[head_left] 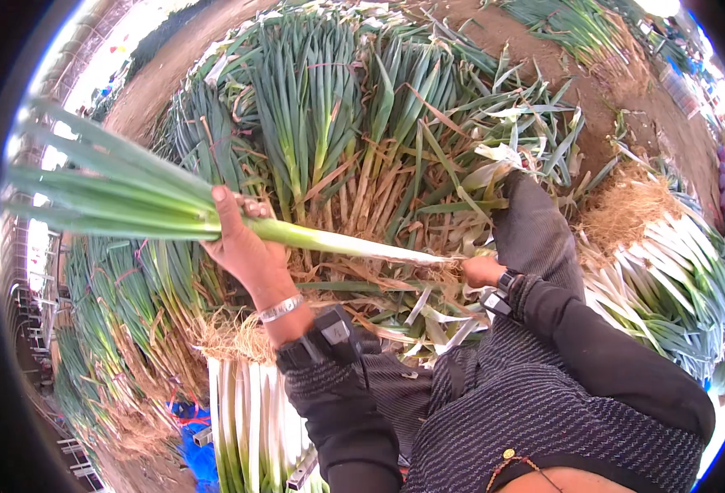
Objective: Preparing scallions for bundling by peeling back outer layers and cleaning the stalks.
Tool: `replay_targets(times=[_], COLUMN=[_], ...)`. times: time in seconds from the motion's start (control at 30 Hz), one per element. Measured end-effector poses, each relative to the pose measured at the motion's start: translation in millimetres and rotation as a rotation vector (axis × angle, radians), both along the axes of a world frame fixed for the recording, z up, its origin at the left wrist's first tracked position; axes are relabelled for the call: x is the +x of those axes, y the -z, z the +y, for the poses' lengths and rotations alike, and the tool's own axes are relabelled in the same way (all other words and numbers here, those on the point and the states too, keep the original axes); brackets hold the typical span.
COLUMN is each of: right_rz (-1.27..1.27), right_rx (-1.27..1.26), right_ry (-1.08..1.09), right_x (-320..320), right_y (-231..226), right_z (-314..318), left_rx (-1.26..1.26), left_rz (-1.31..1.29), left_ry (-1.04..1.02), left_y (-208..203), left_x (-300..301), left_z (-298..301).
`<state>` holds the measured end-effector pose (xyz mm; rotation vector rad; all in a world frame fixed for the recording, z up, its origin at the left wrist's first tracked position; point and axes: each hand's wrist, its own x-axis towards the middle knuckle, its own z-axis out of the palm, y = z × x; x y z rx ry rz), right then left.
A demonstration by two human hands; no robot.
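Note:
A long leek (338,240) stretches sideways in front of me, its green leaves fanning out to the left and its white stalk pointing right. My left hand (247,238) is closed around it where the leaves meet the stalk. At the root end, my right hand (483,271) is closed with its fingers against the tip of the white stalk; what exactly they pinch is hidden. Beneath the leek lie dry, torn leaves (362,275). Beyond my hands lean tied bunches of untrimmed leeks (313,107) with brown outer leaves.
Cleaned leeks with white stalks (251,403) are stacked at the lower left. Another stack of white leeks (658,279) lies on the right, roots toward the far side. More leek bunches (132,304) stand left. Blue plastic (198,452) shows at lower left. Bare soil (535,49) lies beyond.

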<state>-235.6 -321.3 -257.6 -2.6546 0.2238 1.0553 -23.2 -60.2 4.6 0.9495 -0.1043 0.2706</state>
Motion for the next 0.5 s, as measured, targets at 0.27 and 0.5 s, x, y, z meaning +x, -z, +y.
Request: replay_targets(times=[0.27, 0.5], right_rz=[-0.340, -1.082], right_rx=[-0.170, 0.535], right_ry=[0.281, 0.132], right_x=[-7.5, 74.4], right_y=[19.9, -127.9], right_z=[-31.2, 57.9], left_rx=[0.086, 0.009], left_rz=[-0.036, 0.090], left_ry=[-0.359, -0.439], left_y=[-48.4, -31.5], left_x=[2.8, 12.9], left_z=[44.5, 30.6])
